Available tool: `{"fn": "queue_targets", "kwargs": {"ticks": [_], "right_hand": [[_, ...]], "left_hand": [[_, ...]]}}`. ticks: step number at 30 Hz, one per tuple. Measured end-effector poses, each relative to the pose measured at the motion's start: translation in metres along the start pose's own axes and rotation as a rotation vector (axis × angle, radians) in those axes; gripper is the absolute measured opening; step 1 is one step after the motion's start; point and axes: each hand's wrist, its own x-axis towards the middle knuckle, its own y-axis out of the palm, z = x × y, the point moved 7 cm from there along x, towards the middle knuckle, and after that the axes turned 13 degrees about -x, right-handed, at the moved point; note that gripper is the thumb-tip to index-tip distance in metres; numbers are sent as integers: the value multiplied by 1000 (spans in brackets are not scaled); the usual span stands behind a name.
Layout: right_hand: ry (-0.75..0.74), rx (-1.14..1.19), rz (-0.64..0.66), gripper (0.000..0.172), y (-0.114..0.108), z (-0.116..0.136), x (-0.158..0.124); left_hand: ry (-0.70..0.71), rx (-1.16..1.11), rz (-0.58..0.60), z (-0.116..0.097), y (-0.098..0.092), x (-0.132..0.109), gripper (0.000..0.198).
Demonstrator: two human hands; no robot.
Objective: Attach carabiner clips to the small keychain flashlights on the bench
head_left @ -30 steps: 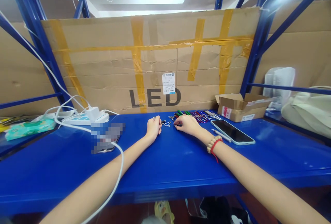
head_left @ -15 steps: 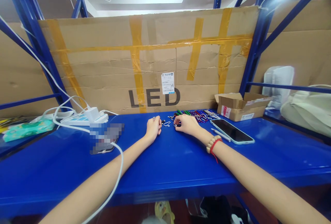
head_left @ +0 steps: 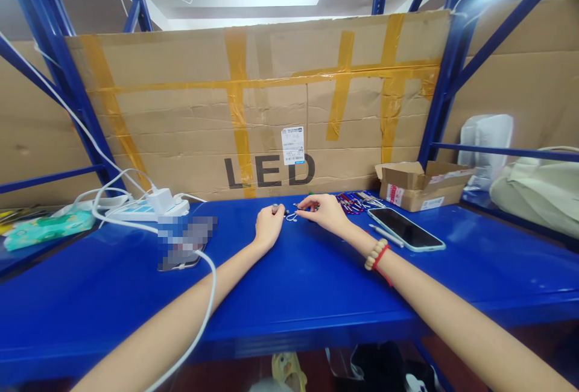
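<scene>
Both my hands rest far out on the blue shelf [head_left: 298, 283], close together. My left hand [head_left: 268, 223] is closed in a loose fist, pinching a small metal piece at its fingertips. My right hand [head_left: 323, 212] is lifted slightly, its fingers pinched on a small metal clip beside a white loop [head_left: 292, 217] lying between the two hands. A beaded bracelet with a red cord [head_left: 377, 254] sits on my right wrist. A pile of coloured clips or keyrings [head_left: 355, 202] lies just right of my right hand.
A phone [head_left: 406, 229] and a pen [head_left: 383, 235] lie to the right, before an open cardboard box [head_left: 420, 186]. A power strip with charger [head_left: 151, 205], white cables and a second phone [head_left: 181, 253] lie left. A taped cardboard sheet marked LED [head_left: 271, 108] stands behind.
My right hand has lifted off the shelf and shifted slightly back and left, now pinching a small clip. My left hand has turned a little, showing the small piece at its fingertips.
</scene>
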Motion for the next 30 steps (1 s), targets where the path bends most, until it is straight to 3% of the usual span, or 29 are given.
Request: {"fn": "queue_targets", "kwargs": {"ticks": [3,8,21,30], "right_hand": [[-9,214,-47,24,-4,7,0],[-73,357,23,25,4,13,-1],[-57,468,93,20,15,12,-1],[-110,330,77,20,12,15,-3]], "left_hand": [[98,294,72,-8,6,-2,34],[89,469,210,-8,16,-6,28],[61,528,240,-7,17,-8,35],[49,551,252,-6,17,-8,32]]}}
